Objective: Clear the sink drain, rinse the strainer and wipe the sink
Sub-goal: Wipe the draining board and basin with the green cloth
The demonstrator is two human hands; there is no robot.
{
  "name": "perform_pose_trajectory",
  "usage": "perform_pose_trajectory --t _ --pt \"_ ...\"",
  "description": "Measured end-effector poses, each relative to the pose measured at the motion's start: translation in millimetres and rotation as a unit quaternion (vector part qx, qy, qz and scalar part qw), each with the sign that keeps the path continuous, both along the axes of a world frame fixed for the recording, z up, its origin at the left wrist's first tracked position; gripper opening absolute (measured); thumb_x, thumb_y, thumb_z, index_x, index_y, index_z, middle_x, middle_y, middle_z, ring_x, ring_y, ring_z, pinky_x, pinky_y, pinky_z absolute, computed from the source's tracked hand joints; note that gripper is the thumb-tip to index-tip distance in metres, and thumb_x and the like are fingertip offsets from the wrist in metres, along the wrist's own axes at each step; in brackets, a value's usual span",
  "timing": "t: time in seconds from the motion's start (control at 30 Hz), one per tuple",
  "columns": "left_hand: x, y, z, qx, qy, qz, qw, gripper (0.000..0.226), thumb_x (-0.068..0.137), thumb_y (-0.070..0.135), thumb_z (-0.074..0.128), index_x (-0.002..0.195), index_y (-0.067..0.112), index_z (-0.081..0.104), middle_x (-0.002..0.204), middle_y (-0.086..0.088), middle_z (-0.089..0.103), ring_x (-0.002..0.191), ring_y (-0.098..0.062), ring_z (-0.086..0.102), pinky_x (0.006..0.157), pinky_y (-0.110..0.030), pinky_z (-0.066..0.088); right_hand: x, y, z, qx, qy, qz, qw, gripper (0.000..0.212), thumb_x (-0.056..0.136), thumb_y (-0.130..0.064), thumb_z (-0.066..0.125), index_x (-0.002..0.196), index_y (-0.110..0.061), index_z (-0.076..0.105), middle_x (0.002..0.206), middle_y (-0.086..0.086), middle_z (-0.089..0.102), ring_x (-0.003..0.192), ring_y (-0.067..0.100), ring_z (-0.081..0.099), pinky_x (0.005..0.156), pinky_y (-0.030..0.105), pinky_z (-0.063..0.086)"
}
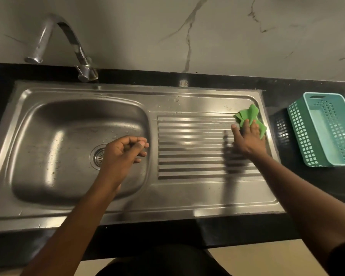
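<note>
Head view shows both arms reaching out over a steel sink (84, 92) set into a black counter (299, 184). The left hand (126, 152) hovers above the basin, palm turned sideways, fingers loosely curled with nothing visible in them. The right hand (247, 136) is stretched to the far right corner of the ribbed drainboard (191, 148), fingers straight and thumb splayed, pressing flat on a crumpled green cloth (249, 114) that pokes out beyond the fingertips.

Down in the basin sits the drain strainer (98, 156), in its hole in the floor, with scattered water drops around it. To the right of the sink, on the counter, stands a teal plastic basket (299, 136) with latticed walls; its pale floor shows bare.

The left hand covers the right half of the strainer. The basket is cut off by the frame's right edge. A curved faucet (68, 30) arches over the back rim, blurred. A small pale object (183, 83) behind the sink is too blurred to make out.
</note>
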State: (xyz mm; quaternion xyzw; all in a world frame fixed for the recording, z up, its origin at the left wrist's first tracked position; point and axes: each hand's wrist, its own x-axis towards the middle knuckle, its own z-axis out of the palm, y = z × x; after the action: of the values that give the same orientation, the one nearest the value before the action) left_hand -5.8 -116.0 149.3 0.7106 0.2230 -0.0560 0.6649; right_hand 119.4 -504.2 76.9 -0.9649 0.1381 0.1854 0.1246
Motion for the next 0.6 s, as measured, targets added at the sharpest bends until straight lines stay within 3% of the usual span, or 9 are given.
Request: perform_pose_trajectory --t 0.1,0.17,0.27,0.4,0.5,0.6 --pt "1 2 0 0.000 -0.002 0.001 1.000 0.015 0.102 0.013 0.066 0.111 0.010 0.077 0.103 -0.005 0.082 0.099 -0.034 0.076 0.083 -0.039 0.061 9 59 -3 0.019 -0.024 -0.074 0.997 0.120 0.081 -0.096 0.004 0.167 -0.013 -0.002 0.174 0.016 -0.007 0.161 0.031 -0.009 0.128 0.060 -0.002" --pt "4 5 0 0.005 -0.002 0.000 1.000 0.016 0.102 0.013 0.065 0.112 0.009 0.077 0.104 -0.005 0.082 0.098 -0.032 0.076 0.083 -0.037 0.061 5 110 -7 0.032 -0.046 -0.039 0.998 0.123 0.079 -0.099 0.006 0.166 -0.013 -0.005 0.174 0.016 -0.011 0.161 0.031 -0.014 0.128 0.058 -0.006" --pt "7 14 -2 0.010 -0.004 0.010 1.000 0.016 0.102 0.014 0.065 0.112 0.011 0.077 0.104 -0.004 0.082 0.098 -0.030 0.077 0.082 -0.036 0.061 -5 198 -11 0.085 -0.061 0.085 0.991 0.119 0.081 -0.098 0.013 0.166 -0.019 -0.012 0.173 0.012 -0.014 0.159 0.029 -0.020 0.125 0.050 -0.012" --pt "12 29 -2 0.031 -0.015 0.021 0.999 0.013 0.102 0.016 0.066 0.106 0.017 0.079 0.099 -0.001 0.083 0.093 -0.027 0.078 0.074 -0.028 0.061 -8 292 -12 0.099 -0.039 0.248 0.963 0.107 0.089 -0.088 0.015 0.167 -0.017 -0.005 0.174 0.011 -0.011 0.160 0.028 -0.016 0.129 0.050 -0.008" --pt "15 40 -3 0.037 -0.016 0.028 0.999 0.013 0.101 0.017 0.067 0.102 0.024 0.078 0.096 0.003 0.083 0.091 -0.024 0.079 0.078 -0.034 0.061 -10 303 -16 0.046 -0.030 0.366 0.929 0.100 0.093 -0.079 0.019 0.167 -0.014 0.004 0.175 0.011 -0.004 0.162 0.025 -0.010 0.131 0.051 -0.003" --pt "20 48 -5 0.032 -0.018 0.037 0.999 0.013 0.101 0.016 0.067 0.101 0.024 0.078 0.097 0.003 0.084 0.091 -0.024 0.079 0.077 -0.034 0.059 -6 282 -17 0.006 -0.060 0.445 0.893 0.101 0.093 -0.084 0.016 0.167 -0.015 0.017 0.175 0.008 0.011 0.163 0.020 0.003 0.131 0.049 0.003"
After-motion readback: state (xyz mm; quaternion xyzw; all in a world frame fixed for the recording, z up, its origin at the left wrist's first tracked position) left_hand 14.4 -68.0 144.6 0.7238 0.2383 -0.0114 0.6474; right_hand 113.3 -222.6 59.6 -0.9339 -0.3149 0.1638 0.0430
